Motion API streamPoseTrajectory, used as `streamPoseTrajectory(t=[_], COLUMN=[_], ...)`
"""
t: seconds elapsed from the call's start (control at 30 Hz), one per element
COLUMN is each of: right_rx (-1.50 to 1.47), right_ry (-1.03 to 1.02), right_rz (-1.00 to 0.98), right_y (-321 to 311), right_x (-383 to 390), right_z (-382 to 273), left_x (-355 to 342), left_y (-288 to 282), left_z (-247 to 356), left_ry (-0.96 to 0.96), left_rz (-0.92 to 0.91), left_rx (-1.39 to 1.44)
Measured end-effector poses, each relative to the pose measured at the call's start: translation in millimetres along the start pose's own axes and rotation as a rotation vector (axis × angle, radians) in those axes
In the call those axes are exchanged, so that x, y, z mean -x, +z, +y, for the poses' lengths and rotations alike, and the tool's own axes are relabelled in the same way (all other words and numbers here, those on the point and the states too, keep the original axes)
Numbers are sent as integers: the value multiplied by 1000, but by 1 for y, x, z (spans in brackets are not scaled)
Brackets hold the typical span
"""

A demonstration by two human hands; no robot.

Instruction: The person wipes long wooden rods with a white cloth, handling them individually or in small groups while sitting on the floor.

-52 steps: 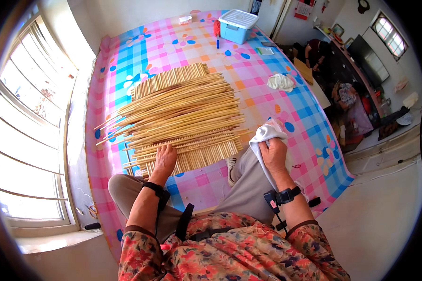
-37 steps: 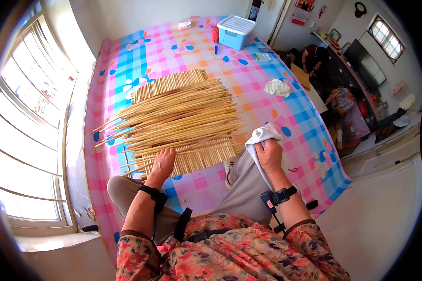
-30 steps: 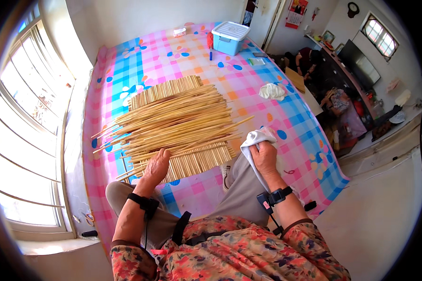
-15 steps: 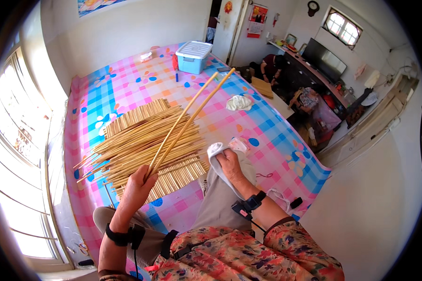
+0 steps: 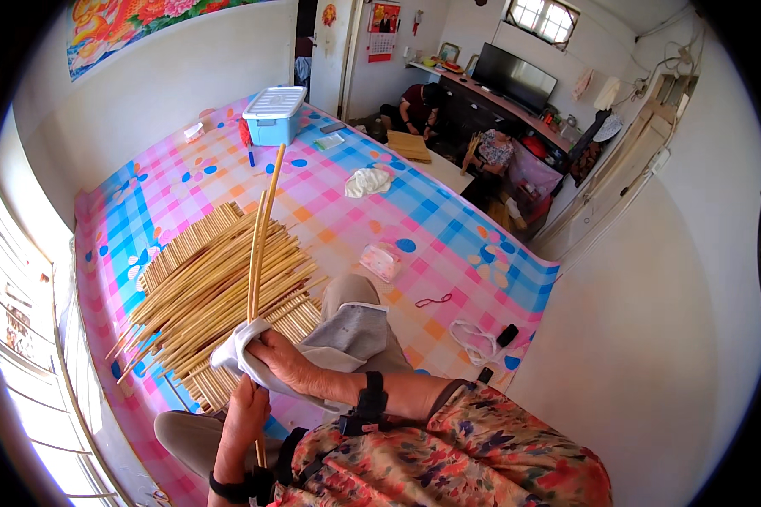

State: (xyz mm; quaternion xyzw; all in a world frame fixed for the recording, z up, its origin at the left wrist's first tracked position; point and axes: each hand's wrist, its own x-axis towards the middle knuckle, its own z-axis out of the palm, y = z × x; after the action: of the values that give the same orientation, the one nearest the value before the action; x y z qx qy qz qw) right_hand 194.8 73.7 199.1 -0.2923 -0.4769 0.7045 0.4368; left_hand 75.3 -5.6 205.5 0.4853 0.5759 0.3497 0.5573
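Observation:
Two or more thin tan wooden sticks [image 5: 262, 241] stand nearly upright before me. My left hand [image 5: 243, 416] is closed around their lower part, and a stick end shows below it. Just above, my right hand [image 5: 286, 359] grips a grey-and-white cloth [image 5: 347, 331] wrapped about the sticks. Part of this cloth drapes over my knee. Beyond and left of my hands lies a heap of loose sticks [image 5: 203, 308], on top of a mat of sticks [image 5: 186, 249] laid side by side.
A checked, flowered sheet [image 5: 330, 224] covers the surface around me. On it are a blue lidded box [image 5: 272, 131], a crumpled white cloth [image 5: 369, 182], a pink packet [image 5: 380, 262] and a white strap [image 5: 472, 340]. Two people [image 5: 414, 108] sit beyond the far right edge.
My right hand has brought the cloth leftward onto the sticks, just above my left hand. The sticks have swung from leaning right to nearly upright. My view has turned right.

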Motion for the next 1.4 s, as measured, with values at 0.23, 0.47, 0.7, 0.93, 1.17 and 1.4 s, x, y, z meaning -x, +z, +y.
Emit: streamPoseTrajectory(t=[0.23, 0.47, 0.7, 0.93, 1.17, 1.4], right_rx=[-293, -433, -463, -316, -131, -600], right_ry=[-77, -123, 52, 320, 174, 10], right_rz=[286, 301, 107, -199, 61, 349], right_y=[-14, -42, -21, 2, 5, -38], right_x=[-34, -47, -33, 11, 10, -38], right_z=[-23, -8, 6, 2, 16, 10], left_x=[21, 31, 29, 2, 3, 28], left_y=[5, -4, -8, -10, 2, 0], left_z=[12, -12, -10, 9, 23, -7], left_ry=[97, 50, -41, -16, 20, 197], left_rz=[150, 108, 103, 48, 35, 82], left_rx=[-124, -174, 79, 318, 198, -261])
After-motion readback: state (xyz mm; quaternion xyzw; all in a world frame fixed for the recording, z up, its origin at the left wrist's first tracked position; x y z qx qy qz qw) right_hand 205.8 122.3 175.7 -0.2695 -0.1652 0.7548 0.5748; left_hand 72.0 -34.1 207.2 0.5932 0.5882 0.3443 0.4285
